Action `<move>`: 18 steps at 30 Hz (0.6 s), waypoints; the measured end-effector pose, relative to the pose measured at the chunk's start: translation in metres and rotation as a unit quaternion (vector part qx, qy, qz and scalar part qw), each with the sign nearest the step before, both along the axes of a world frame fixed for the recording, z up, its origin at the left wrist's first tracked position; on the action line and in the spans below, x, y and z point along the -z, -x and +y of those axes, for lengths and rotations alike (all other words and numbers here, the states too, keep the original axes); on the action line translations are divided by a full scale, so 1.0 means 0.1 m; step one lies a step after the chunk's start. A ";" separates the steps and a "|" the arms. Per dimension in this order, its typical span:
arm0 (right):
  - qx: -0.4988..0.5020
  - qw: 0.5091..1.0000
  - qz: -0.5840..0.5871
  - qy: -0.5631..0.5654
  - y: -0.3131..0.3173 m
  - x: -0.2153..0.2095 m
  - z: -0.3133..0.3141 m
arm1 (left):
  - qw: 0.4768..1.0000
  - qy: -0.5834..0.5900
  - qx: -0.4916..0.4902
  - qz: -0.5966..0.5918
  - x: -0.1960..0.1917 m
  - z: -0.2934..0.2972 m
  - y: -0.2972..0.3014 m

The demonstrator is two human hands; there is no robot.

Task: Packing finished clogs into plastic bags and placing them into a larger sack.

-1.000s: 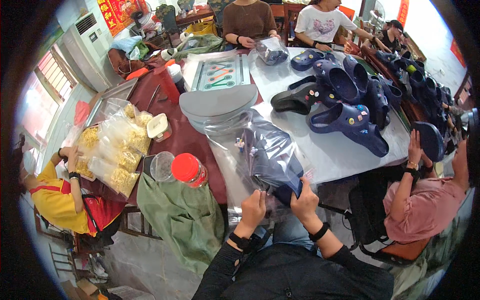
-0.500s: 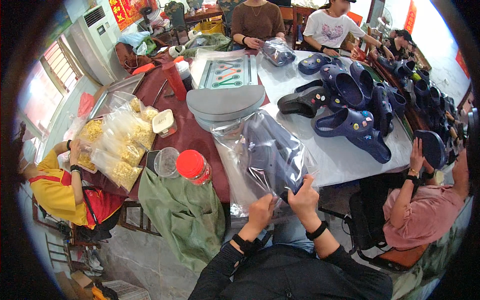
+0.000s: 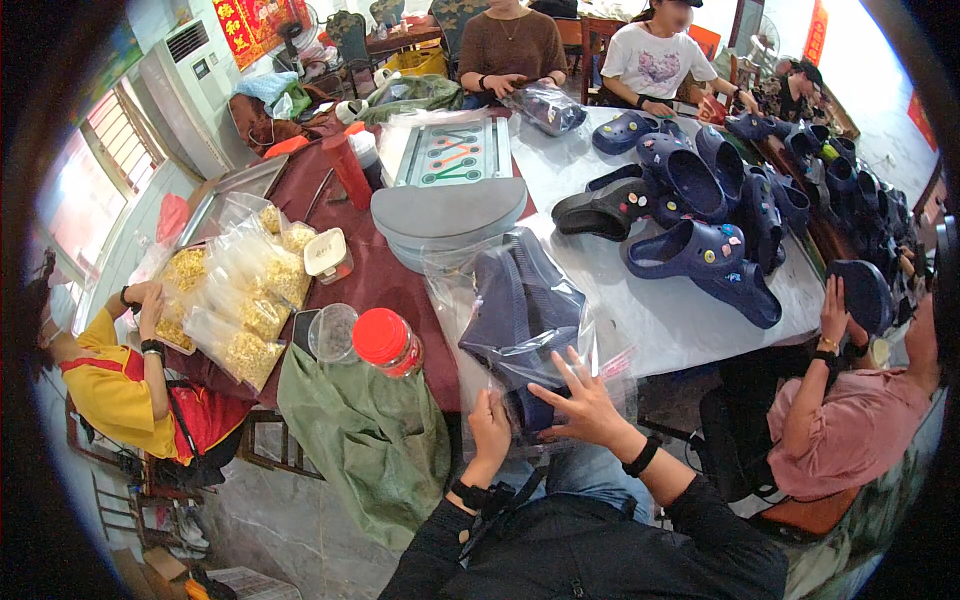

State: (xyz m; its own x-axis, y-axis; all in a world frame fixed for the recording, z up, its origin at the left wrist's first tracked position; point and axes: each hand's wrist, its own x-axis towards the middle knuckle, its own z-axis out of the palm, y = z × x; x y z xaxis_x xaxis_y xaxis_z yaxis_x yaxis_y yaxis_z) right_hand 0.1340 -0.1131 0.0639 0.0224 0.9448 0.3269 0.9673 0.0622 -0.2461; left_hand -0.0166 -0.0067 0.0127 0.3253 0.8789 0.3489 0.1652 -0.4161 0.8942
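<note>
Table seen from my remote post: maroon cover left, white sheet right. From left, I log: bags of yellow pieces; red-lidded jar; left hand, curled onto the near edge of a clear bag enclosing navy clogs, near centre; right hand, spread wide over that bag, contact uncertain; loose clogs, right.

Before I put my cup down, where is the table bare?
Bare white tabletop between the bagged shoes and loose navy clogs; bare maroon tabletop between the red-lidded jar and grey curved case. Crowded: among the loose clogs and yellow-filled bags.
</note>
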 end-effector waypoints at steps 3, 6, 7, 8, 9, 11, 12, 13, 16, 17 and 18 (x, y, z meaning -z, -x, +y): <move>-0.005 0.999 0.028 -0.041 0.02 0.09 0.06 | 0.999 0.029 0.025 0.008 0.17 0.02 0.08; 0.001 0.997 0.056 -0.060 0.05 0.09 0.11 | 0.994 0.075 0.031 0.069 0.21 0.04 0.16; 0.002 0.997 0.058 -0.060 0.05 0.11 0.12 | 0.994 0.075 0.032 0.071 0.22 0.05 0.17; 0.016 0.997 0.056 -0.053 0.06 0.12 0.12 | 0.994 0.069 0.041 0.080 0.21 0.05 0.18; 0.030 0.997 0.054 -0.046 0.07 0.13 0.11 | 0.993 0.062 0.050 0.089 0.20 0.05 0.18; 0.039 0.996 0.061 -0.051 0.11 0.13 0.10 | 0.993 0.054 0.054 0.094 0.17 0.02 0.15; 0.046 0.995 0.069 -0.055 0.13 0.13 0.10 | 0.992 0.046 0.056 0.099 0.15 0.02 0.14; 0.047 0.995 0.069 -0.055 0.15 0.13 0.11 | 0.992 0.047 0.057 0.099 0.15 0.02 0.13; 0.052 0.994 0.078 -0.058 0.18 0.14 0.11 | 0.994 0.025 0.051 0.094 0.15 0.01 0.14; 0.052 0.994 0.078 -0.054 0.18 0.15 0.11 | 0.994 0.027 0.052 0.097 0.15 0.02 0.14; 0.052 0.994 0.078 -0.049 0.19 0.15 0.11 | 0.993 0.030 0.054 0.100 0.15 0.02 0.15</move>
State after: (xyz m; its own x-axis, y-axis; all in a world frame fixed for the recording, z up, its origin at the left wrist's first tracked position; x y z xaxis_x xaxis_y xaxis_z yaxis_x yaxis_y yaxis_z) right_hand 0.1151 -0.1024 0.0487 0.1758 0.8984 0.4024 0.9199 -0.0044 -0.3921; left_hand -0.0313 -0.0045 -0.0027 0.4756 0.8527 0.2161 0.2991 -0.3878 0.8719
